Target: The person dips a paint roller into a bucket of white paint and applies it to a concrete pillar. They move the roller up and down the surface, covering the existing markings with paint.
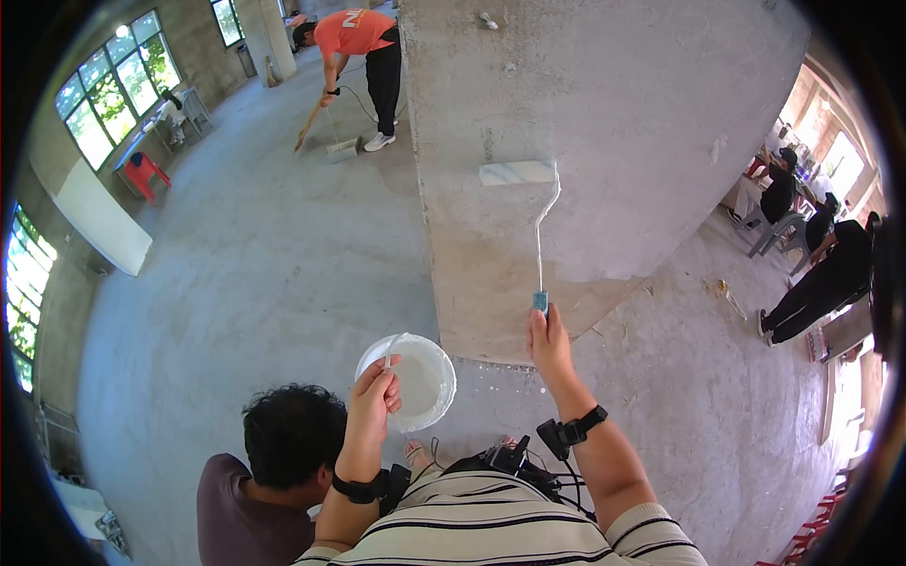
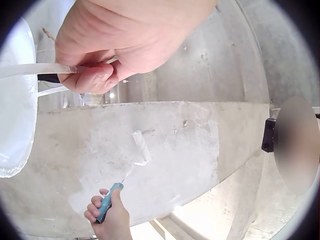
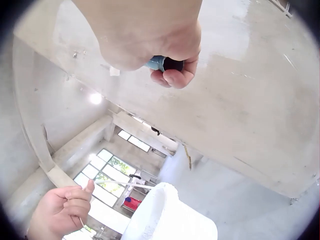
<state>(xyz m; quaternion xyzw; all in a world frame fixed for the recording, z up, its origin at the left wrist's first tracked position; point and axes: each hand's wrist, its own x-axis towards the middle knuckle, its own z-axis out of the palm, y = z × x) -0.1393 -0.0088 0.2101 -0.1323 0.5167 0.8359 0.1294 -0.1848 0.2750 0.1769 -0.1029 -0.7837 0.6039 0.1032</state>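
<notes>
My right hand (image 1: 552, 349) grips the blue handle (image 1: 541, 301) of a paint roller, with its fingers curled round it. The white roller sleeve (image 1: 517, 173) lies against the wall (image 1: 604, 123), where a paler painted area meets bare tan plaster lower down. My left hand (image 1: 376, 391) holds up a white bucket (image 1: 444, 377) by its thin handle (image 2: 35, 70). Whitish paint (image 1: 417, 385) shows inside the bucket, and its rim is smeared. In the right wrist view the bucket hangs beside the left hand.
Close on my left is a person (image 1: 288, 453) with dark hair. Farther off, a person in an orange shirt (image 1: 354, 38) bends over a broom-like tool (image 1: 344, 149). Several people sit or stand at the right near grey chairs (image 1: 774, 231). A red stool (image 1: 146, 174) stands at the left.
</notes>
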